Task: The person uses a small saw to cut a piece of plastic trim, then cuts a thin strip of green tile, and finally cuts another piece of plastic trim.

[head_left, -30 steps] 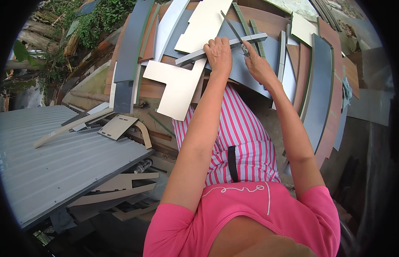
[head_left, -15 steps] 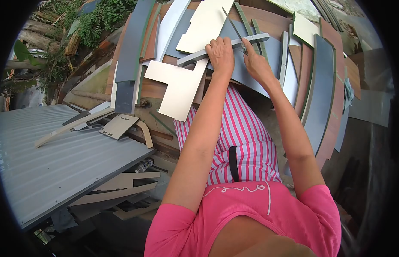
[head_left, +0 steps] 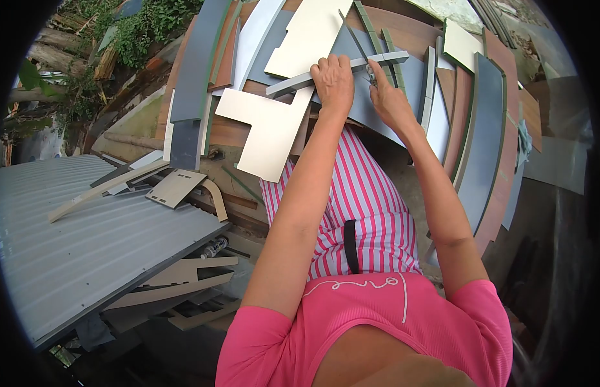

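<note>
My left hand (head_left: pixel 333 79) is closed over a long grey strip of board (head_left: pixel 293 84) and presses it down across the other boards. My right hand (head_left: pixel 388 95) grips the handle of a handsaw, index finger stretched along it. The narrow dark saw blade (head_left: pixel 354 35) crosses the strip just right of my left hand, its tip pointing away from me. Beneath the strip lie a cream cut-out panel (head_left: pixel 267 132) and a blue-grey board (head_left: pixel 377 116). Two narrow green-edged strips (head_left: pixel 393 61) pass close to my right hand.
Long boards (head_left: pixel 483 129) are stacked at the right, and a dark grey board (head_left: pixel 200 71) slants at the left. Offcuts, including a beige slotted piece (head_left: pixel 176 188), lie on a corrugated metal sheet (head_left: pixel 87 226). A can (head_left: pixel 214 247) lies beside its edge.
My right hand and the saw have shifted slightly right and toward me. The strip's right end has shifted slightly right; my left hand stays on it.
</note>
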`<state>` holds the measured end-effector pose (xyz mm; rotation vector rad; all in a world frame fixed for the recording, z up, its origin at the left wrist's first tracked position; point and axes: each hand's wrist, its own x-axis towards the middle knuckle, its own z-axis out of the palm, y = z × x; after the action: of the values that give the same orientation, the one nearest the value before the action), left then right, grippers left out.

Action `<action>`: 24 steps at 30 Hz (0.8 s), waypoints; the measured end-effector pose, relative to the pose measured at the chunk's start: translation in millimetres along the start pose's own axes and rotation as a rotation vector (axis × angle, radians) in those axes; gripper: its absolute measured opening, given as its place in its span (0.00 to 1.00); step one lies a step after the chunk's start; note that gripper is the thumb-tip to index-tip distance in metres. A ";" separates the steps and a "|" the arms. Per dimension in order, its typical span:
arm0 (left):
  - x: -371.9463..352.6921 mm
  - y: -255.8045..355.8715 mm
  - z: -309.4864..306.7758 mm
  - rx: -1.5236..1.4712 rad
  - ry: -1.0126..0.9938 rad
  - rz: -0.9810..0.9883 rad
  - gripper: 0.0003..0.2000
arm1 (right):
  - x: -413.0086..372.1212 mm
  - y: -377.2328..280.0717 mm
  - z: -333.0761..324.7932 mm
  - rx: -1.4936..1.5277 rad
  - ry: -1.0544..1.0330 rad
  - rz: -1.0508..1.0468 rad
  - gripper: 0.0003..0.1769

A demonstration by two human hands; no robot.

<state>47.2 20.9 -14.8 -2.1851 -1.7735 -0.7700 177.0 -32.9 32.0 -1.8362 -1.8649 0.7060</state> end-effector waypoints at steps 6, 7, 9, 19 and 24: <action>-0.9 -0.8 0.0 0.000 -0.003 0.005 0.15 | -2.9 1.8 7.5 0.025 0.047 -0.023 0.33; -0.4 -0.3 0.3 0.006 0.001 0.010 0.16 | -2.9 2.0 7.4 0.025 0.048 -0.022 0.33; -0.1 0.1 -0.3 -0.005 -0.005 0.008 0.15 | -3.2 3.3 6.7 0.018 0.057 -0.034 0.31; -0.3 -0.8 2.5 -0.003 -0.006 -0.001 0.14 | -4.2 -2.5 1.8 0.008 0.041 -0.022 0.32; -1.1 -0.1 1.5 0.002 0.003 0.000 0.14 | -3.0 -1.1 1.8 -0.003 0.026 -0.006 0.31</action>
<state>47.3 20.7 -16.7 -2.1816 -1.7718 -0.7710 175.2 -36.0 31.4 -1.8318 -1.8555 0.6741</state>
